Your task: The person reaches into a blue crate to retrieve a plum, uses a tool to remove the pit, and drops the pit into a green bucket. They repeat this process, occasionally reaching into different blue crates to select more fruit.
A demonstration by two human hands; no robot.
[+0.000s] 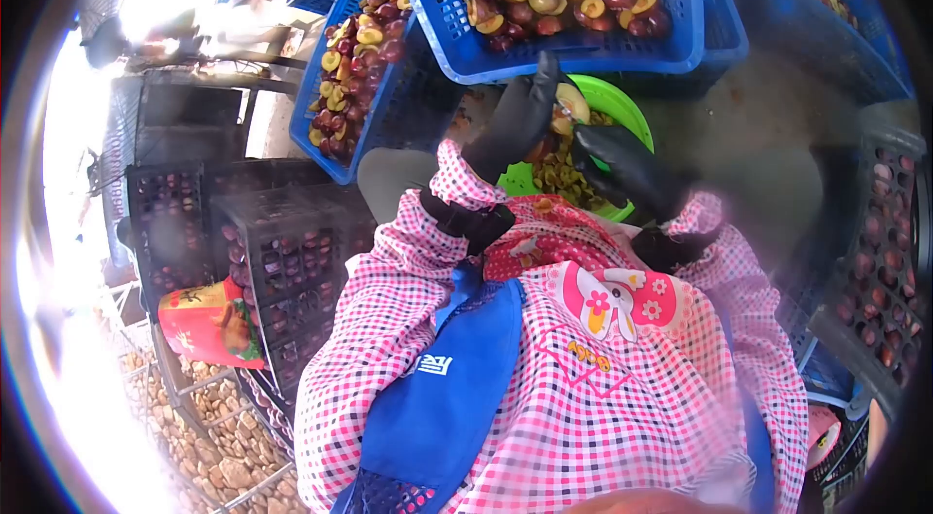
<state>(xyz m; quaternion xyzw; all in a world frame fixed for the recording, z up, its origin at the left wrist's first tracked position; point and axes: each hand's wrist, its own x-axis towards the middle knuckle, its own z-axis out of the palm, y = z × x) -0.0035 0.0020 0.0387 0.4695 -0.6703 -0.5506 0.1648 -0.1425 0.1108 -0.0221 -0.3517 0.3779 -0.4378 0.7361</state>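
Note:
My left hand (517, 118), in a black glove, is at the rim of a bright green basin (637, 116), one finger pointing up. A cut plum (572, 103) with yellow flesh showing is held against its fingers. My right hand (630, 167), also black-gloved, is curled over the basin's right side, its fingertips just below the plum. A thin pale glint shows by the plum; whether it is a tool in my right hand I cannot make out. Yellow-brown plum pieces (569, 174) lie in the basin below both hands.
A blue crate (573, 70) of halved plums stands just beyond the basin, with another blue crate (309, 106) of them to the left. Black crates (292, 213) of whole plums are at left, another black crate (880, 252) at right. A red printed bag (209, 320) hangs at lower left.

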